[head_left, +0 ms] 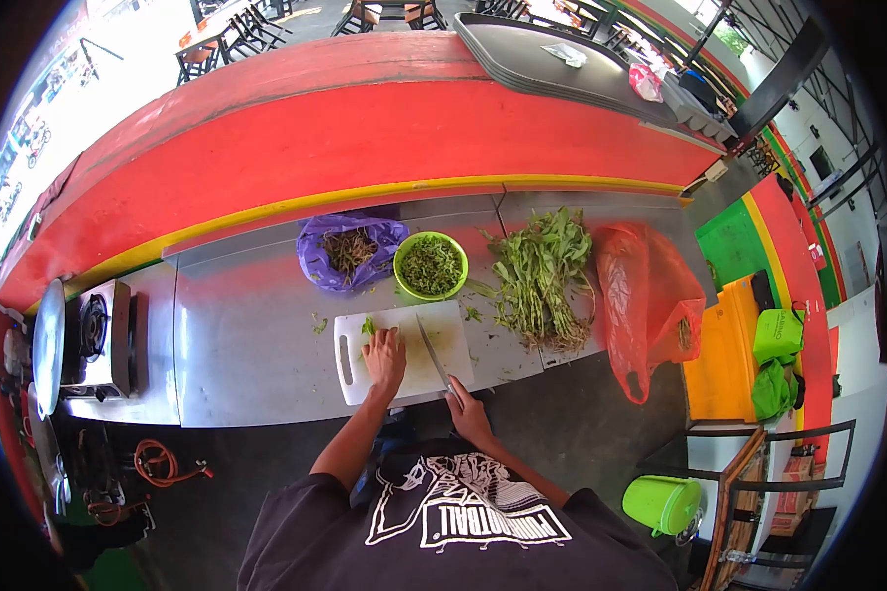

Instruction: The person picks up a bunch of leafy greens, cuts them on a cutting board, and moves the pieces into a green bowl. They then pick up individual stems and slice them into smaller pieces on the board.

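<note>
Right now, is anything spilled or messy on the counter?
Yes, a little. Small green scraps lie loose on the steel counter, left of the white cutting board, and a few more lie near the green bowl. The red bag droops over the counter's front edge.

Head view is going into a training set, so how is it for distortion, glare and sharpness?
Head view: strong fisheye bends the red counter into an arc and leaves black corners; the upper left edge is blown out white; the cutting board, knife, left hand and right hand are evenly lit and fairly sharp.
</note>
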{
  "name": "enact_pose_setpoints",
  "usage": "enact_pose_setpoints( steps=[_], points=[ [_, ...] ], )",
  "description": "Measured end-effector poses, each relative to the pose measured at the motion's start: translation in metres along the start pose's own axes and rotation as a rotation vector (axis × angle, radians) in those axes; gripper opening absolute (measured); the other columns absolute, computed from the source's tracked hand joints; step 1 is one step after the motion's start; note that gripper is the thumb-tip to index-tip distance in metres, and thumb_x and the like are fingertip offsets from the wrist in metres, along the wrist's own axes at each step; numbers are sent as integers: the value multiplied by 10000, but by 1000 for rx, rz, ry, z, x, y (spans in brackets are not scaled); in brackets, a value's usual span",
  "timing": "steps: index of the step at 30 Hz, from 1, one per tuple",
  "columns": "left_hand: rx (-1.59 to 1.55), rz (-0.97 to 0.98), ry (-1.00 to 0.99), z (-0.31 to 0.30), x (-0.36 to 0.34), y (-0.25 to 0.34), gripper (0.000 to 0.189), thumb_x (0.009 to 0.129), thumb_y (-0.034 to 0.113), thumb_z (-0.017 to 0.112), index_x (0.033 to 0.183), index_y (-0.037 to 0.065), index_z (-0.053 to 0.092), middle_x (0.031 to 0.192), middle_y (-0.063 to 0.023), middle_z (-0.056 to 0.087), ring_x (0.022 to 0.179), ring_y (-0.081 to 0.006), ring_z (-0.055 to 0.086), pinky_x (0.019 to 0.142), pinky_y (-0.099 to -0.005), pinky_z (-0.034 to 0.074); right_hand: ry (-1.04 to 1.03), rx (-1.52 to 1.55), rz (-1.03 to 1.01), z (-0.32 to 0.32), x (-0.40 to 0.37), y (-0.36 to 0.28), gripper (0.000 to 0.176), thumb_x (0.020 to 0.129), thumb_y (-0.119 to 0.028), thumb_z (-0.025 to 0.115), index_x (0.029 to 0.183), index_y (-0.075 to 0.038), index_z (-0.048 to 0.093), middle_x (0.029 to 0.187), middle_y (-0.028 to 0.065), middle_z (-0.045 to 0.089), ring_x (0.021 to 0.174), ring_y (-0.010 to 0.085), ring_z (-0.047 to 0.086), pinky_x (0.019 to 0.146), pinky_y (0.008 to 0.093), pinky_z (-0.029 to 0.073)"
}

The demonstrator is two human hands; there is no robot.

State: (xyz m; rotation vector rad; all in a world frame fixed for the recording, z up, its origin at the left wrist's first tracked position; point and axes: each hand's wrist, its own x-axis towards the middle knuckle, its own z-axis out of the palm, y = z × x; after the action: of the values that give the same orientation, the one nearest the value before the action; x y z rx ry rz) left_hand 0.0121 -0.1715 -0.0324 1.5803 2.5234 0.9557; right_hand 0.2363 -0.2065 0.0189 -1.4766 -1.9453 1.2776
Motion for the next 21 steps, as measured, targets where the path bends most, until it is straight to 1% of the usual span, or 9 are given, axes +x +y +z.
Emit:
enact_pose_setpoints(
  steps=[7, 8, 10, 11, 13, 14, 16, 18, 21],
  points=[
    [27, 81, -142, 4, -5, -1, 190, 917, 153, 603, 1087, 118, 681, 1018, -54, 639, 995, -255, 603, 834, -438, 393, 9, 32, 0, -10, -10, 5, 464, 1018, -297, 575, 1436, -103, 518, 1132, 281, 663, 1085, 425, 606, 807, 404, 544],
    [5, 134, -171, 1, -10, -1, 194, 920, 146, 591, 1091, 119, 682, 1009, -53, 636, 990, -251, 606, 834, -434, 388, 6, 31, 1, -11, -10, 4, 464, 1018, -297, 575, 1436, -103, 518, 1132, 281, 663, 1085, 425, 606, 807, 404, 544],
    [-15, 181, -201, -3, -22, -2, 200, 923, 138, 580, 1094, 120, 682, 1000, -52, 633, 985, -247, 608, 834, -430, 382, 44, -9, -92, -12, -12, 6, 473, 1013, -304, 571, 1464, -184, 497, 1033, 300, 670, 965, 466, 625, 743, 465, 549],
    [-35, 211, -201, -6, -28, -2, 212, 923, 133, 576, 1106, 121, 682, 992, -52, 628, 986, -242, 608, 839, -428, 379, 40, -9, -91, -14, -14, 7, 473, 1013, -304, 571, 1464, -184, 497, 1033, 300, 670, 965, 466, 625, 743, 465, 549],
    [-55, 239, -204, -11, -33, -2, 223, 922, 127, 573, 1117, 122, 681, 983, -52, 622, 986, -237, 608, 843, -426, 375, -53, -62, -42, -20, -19, 4, 454, 1011, -286, 579, 1445, -166, 520, 1170, 272, 648, 1007, 448, 619, 755, 437, 553],
    [-63, 246, -208, -14, -34, -2, 242, 915, 114, 567, 1129, 123, 681, 980, -52, 618, 986, -235, 608, 842, -425, 375, -56, -63, -40, -20, -21, 3, 454, 1011, -286, 579, 1445, -166, 520, 1170, 272, 648, 1007, 448, 619, 755, 437, 553],
    [-73, 248, -212, -18, -34, -1, 261, 908, 101, 562, 1140, 124, 680, 977, -51, 613, 986, -234, 608, 841, -424, 374, -20, -64, -130, -20, -26, 5, 456, 1005, -281, 588, 1448, -196, 519, 1129, 274, 655, 956, 463, 622, 713, 455, 550],
    [-51, 263, -266, -19, -33, -3, 301, 888, 80, 562, 1161, 139, 674, 988, -47, 612, 985, -231, 609, 841, -428, 374, -20, -75, -149, -19, -29, 7, 462, 1002, -282, 593, 1449, -196, 518, 1102, 277, 658, 944, 463, 623, 702, 459, 546],
    [-53, 297, -240, -17, -33, -5, 342, 870, 66, 563, 1184, 151, 668, 998, -46, 611, 984, -234, 608, 841, -434, 376, -22, -104, -156, -20, -31, 9, 468, 998, -283, 601, 1451, -203, 516, 1064, 281, 661, 927, 464, 624, 681, 465, 539]
  ],
)
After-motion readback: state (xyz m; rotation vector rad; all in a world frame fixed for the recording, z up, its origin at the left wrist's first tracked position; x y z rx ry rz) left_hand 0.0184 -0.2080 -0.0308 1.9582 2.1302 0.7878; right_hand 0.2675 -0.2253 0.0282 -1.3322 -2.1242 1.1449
